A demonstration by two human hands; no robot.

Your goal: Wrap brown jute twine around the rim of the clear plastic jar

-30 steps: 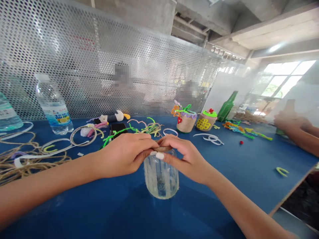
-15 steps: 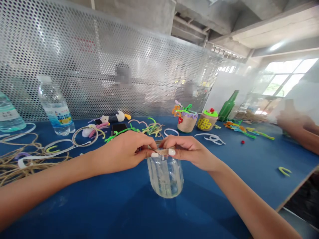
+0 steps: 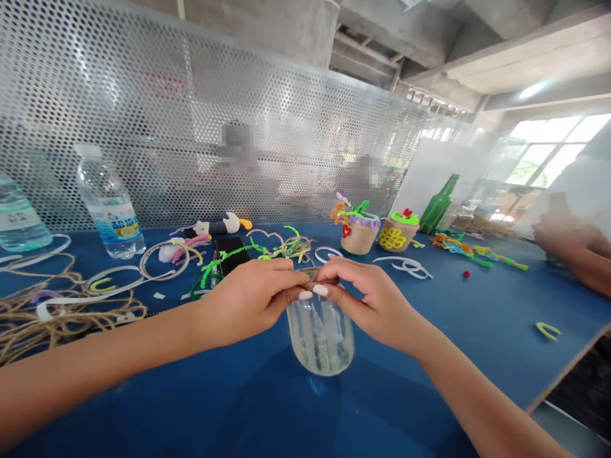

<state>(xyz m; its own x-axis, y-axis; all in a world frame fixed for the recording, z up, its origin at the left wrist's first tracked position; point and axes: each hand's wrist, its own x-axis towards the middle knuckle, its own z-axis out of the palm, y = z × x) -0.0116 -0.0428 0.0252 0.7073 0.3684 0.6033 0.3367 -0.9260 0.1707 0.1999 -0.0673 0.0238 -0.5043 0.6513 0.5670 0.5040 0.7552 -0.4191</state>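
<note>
A clear glass jar [image 3: 322,337] with cloudy vertical strips stands slightly tilted on the blue table. Brown twine [image 3: 312,278] goes round its rim. My left hand [image 3: 267,292] pinches the twine at the left of the rim, thumb at the near side. From the right, my right hand [image 3: 365,292] pinches the same twine, its thumb tip nearly touching the left one. The fingers hide part of the rim.
Loose twine [image 3: 48,312] and white strips lie left, near two plastic bottles [image 3: 112,210]. Behind are a phone [image 3: 231,251], pipe cleaners, two decorated pots [image 3: 360,235] and a green bottle [image 3: 439,207]. Another person's hand [image 3: 570,235] is at the far right.
My two thumbs have come closer together on the rim. The jar has shifted slightly right and my left hand slightly lower, showing more of the phone.
</note>
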